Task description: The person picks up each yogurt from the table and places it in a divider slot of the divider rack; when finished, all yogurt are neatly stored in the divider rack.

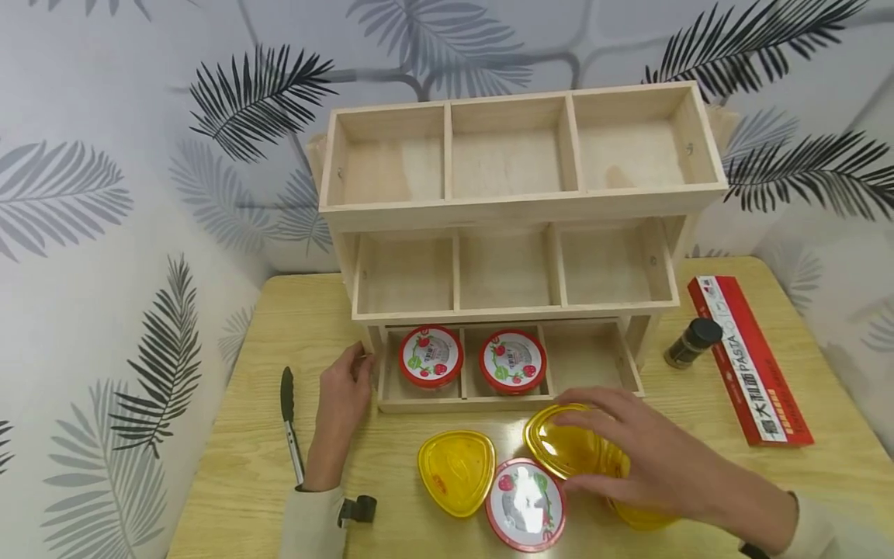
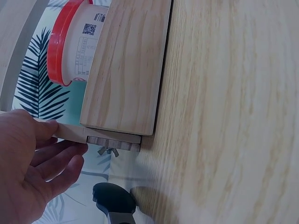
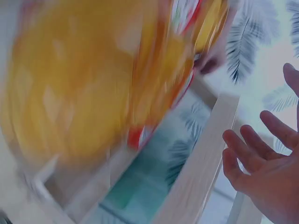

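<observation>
Yellow plastic fills the space under our right hand: a tub with a yellow lid sits on the counter, and our fingers spread loosely over its top, straight rather than curled, touching or just above it; the blurred wrist view does not settle which. Our left hand lies flat with relaxed fingers against the left end of the wooden rack, the thumb on its lower edge.

Just left of our right hand lie a second yellow-lidded tub and a round red-rimmed tub, touching each other. Beyond our hands, the rack's bottom tier holds two more red-rimmed tubs in its left and middle compartments.

Left of our left hand lies a pair of black-tipped tongs. Well right of our right hand stand a small dark spice jar and a red pasta box.
</observation>
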Demonstrator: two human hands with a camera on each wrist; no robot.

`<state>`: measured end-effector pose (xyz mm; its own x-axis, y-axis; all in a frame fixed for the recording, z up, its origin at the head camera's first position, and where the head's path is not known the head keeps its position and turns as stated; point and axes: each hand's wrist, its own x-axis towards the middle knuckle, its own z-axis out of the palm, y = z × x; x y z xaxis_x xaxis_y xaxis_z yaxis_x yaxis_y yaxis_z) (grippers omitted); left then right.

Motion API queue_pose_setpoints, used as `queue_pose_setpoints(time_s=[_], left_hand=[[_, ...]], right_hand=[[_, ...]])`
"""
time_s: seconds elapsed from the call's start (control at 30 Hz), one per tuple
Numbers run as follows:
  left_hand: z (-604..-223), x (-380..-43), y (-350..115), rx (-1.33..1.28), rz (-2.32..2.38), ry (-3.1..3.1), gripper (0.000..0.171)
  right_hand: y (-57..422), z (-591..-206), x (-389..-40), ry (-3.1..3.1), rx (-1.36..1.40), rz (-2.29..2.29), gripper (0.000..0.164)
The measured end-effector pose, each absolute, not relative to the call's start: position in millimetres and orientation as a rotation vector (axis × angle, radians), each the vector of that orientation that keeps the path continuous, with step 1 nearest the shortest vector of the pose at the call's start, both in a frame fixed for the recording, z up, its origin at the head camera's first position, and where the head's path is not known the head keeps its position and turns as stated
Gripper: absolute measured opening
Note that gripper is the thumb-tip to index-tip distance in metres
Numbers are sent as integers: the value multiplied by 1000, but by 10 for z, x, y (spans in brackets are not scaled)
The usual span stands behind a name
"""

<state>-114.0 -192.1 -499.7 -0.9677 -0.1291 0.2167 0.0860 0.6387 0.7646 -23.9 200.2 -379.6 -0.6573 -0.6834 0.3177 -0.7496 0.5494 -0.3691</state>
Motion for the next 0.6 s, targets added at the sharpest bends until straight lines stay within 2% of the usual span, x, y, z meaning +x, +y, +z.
queue_pose_setpoints(time_s=[0.13,0.3,0.5,0.6], left_hand=[[-5010,-1147,-1912,47,-1236,-2616,30],[-5029,-1133,-1916,52,-1235,-2630,31],[-5004,-1148,-1917,42,-1242,-2637,31],[-4995,-1157,-1906,40,-1244,-2630,30]], right_hand=[[1935,-4002,117,-2560,1277,782,62],[1815,-4456,448,-2508,1274,683,63],[1681,-4815,583,-2424,1178,489,54],[1660,-4906,599,-2416,1171,452,57]])
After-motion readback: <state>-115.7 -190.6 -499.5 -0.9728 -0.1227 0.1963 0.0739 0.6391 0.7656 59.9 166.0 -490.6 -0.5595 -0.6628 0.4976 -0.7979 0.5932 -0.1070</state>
